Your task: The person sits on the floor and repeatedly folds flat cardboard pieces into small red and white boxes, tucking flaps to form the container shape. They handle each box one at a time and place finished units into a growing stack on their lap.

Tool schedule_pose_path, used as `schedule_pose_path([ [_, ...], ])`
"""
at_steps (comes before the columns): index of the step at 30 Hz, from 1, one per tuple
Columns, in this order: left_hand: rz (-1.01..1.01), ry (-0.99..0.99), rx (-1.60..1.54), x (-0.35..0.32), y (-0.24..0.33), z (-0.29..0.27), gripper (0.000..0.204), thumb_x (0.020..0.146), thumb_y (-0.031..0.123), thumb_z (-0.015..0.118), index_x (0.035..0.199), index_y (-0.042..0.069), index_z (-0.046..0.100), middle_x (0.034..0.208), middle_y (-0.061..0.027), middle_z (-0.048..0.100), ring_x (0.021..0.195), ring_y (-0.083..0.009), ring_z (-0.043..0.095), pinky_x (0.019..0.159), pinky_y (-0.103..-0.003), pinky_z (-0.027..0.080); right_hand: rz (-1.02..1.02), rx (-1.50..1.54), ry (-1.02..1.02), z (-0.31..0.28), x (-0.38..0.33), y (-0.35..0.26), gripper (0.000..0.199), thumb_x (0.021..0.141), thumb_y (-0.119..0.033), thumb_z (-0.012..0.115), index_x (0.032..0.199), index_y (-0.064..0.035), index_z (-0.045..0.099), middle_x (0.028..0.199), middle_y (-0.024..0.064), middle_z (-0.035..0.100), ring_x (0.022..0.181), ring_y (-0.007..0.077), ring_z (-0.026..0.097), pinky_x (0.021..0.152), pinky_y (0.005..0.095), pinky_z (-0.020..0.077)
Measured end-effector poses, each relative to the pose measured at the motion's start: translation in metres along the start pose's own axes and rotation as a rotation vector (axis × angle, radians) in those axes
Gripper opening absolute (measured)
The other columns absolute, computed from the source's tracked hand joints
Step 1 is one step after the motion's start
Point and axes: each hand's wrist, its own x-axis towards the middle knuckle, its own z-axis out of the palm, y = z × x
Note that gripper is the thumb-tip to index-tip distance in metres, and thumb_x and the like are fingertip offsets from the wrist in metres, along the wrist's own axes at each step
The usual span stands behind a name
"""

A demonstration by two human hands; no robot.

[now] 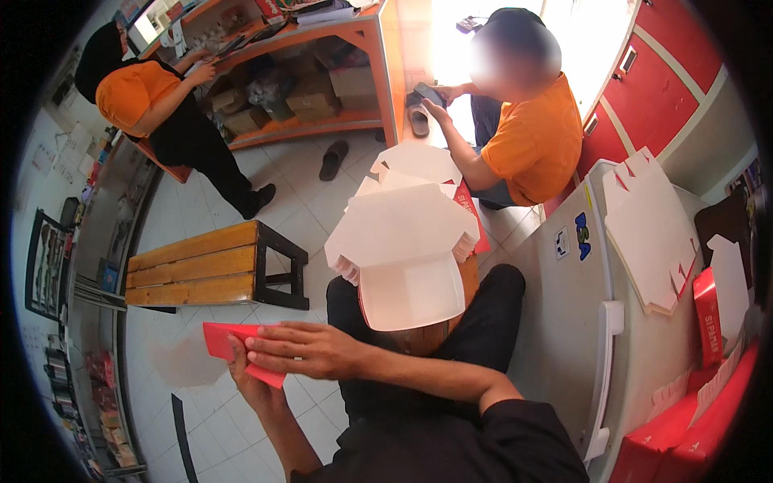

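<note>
Both my hands hold a flat red cardboard box blank [228, 341] out to my left, above the tiled floor. My left hand [251, 385] grips it from underneath. My right hand [304, 348] lies flat on top of it, fingers stretched toward the left. On my lap rests a stack of unfolded white box blanks [407, 241], partly tipped open, with a wooden surface [427, 338] under it between my knees.
A wooden slat bench [211, 266] stands on the floor to my left. A white fridge [600, 322] on my right carries more white blanks [648, 233] and red boxes [707, 318]. One person in orange sits ahead [531, 137]; another stands at the orange shelves [153, 105].
</note>
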Motion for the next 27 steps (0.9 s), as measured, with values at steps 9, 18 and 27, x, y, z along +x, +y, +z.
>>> schedule_pose_path([
  [9,-0.019,0.238,0.001,-0.014,-0.007,0.024,0.048,0.103,0.032,0.060,0.138,0.001,0.047,0.129,-0.0154,0.060,0.116,-0.0256,0.064,0.097,-0.040,0.056,-0.109,0.177,-0.340,-0.024,-0.009,0.021,0.048,0.088,-0.009,0.067,0.136,-0.0080,0.060,0.154,0.0078,0.046,0.147,0.0305,0.037,0.117,0.0466,0.0404],
  [18,0.024,0.270,-0.007,-0.025,-0.018,0.041,0.052,0.105,0.035,0.053,0.145,0.004,0.043,0.136,-0.0146,0.056,0.124,-0.0270,0.058,0.103,-0.043,0.052,-0.182,0.020,-0.228,-0.019,-0.023,0.028,0.046,0.085,-0.010,0.070,0.131,-0.0058,0.063,0.153,0.0072,0.047,0.148,0.0325,0.035,0.117,0.0494,0.0404],
  [27,0.142,0.230,0.052,-0.035,-0.019,0.045,0.051,0.109,0.039,0.043,0.143,0.001,0.046,0.135,-0.0140,0.056,0.125,-0.0237,0.056,0.104,-0.040,0.047,0.076,0.306,-0.028,-0.010,-0.003,0.019,0.047,0.088,-0.015,0.074,0.130,0.0002,0.061,0.149,0.0174,0.048,0.139,0.0366,0.046,0.111,0.0476,0.0459],
])
